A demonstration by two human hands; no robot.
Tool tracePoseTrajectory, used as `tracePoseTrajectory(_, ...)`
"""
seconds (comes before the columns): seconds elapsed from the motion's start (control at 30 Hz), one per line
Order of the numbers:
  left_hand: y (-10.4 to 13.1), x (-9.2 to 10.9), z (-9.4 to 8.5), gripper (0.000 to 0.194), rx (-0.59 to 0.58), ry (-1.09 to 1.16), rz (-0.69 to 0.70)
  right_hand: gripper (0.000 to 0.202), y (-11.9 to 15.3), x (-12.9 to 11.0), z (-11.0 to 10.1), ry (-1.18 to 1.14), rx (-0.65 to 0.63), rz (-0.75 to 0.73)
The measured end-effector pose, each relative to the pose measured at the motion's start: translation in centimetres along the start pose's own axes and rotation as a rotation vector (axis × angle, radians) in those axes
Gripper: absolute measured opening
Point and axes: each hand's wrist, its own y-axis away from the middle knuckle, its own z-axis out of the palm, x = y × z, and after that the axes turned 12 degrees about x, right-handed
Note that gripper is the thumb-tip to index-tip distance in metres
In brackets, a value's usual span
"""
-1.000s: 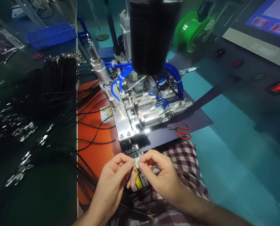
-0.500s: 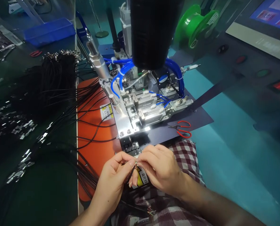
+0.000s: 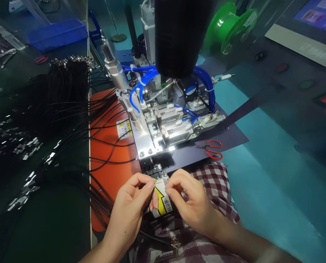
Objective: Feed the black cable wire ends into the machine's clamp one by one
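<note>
My left hand (image 3: pixel 135 199) is closed, pinching a black cable (image 3: pixel 151 199) between thumb and forefinger. Thin coloured wires (image 3: pixel 158 181), green and red among them, stick out of the cable's end toward the right. Just right of these wires, my right hand (image 3: pixel 189 197) has thumb and forefinger brought together. Anything between those fingertips is too small to make out. Below the hands, another black cable with a bare, frayed wire end (image 3: pixel 175 243) lies across the checked cloth on my lap. A label with a yellow arrow (image 3: pixel 161 199) shows between the hands.
A metal machine with blue air tubes (image 3: pixel 176 120) stands ahead. Red-handled snips (image 3: pixel 213 149) lie on its dark base plate. Bundled black cables (image 3: pixel 67 87) cover the left bench, some crossing the orange board (image 3: pixel 105 146). A green spool (image 3: pixel 228 29) and a screen (image 3: pixel 316 22) are at upper right.
My right hand has moved slightly right, away from my left fingertips. The coloured wires now show spread apart in the gap. My left hand still grips the cable.
</note>
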Motion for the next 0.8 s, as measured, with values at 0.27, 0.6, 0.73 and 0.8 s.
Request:
tracePoseTrajectory(0.27, -0.2, -0.1, 0.2, 0.013, 0.027, -0.002, 0.009, 0.009, -0.7, -0.4, 1.4, -0.181, -0.042, 0.433)
tracePoseTrajectory(0.6, 0.2, 0.7, -0.3, 0.012, -0.021, -0.308, 0.148, 0.014, -1.8, -1.4, 1.3, -0.547, -0.042, 0.741)
tracePoseTrajectory(0.73, 0.4, 1.3, -0.3, 0.02, -0.083, -0.414, 0.15, 0.015, -2.0, -1.6, 1.1, -0.634, -0.045, 0.767)
tracePoseTrajectory(0.8, 0.4, 1.1, -0.3, 0.021, -0.072, -0.384, 0.134, 0.015, -2.0, -1.6, 1.2, -0.639, -0.061, 0.782)
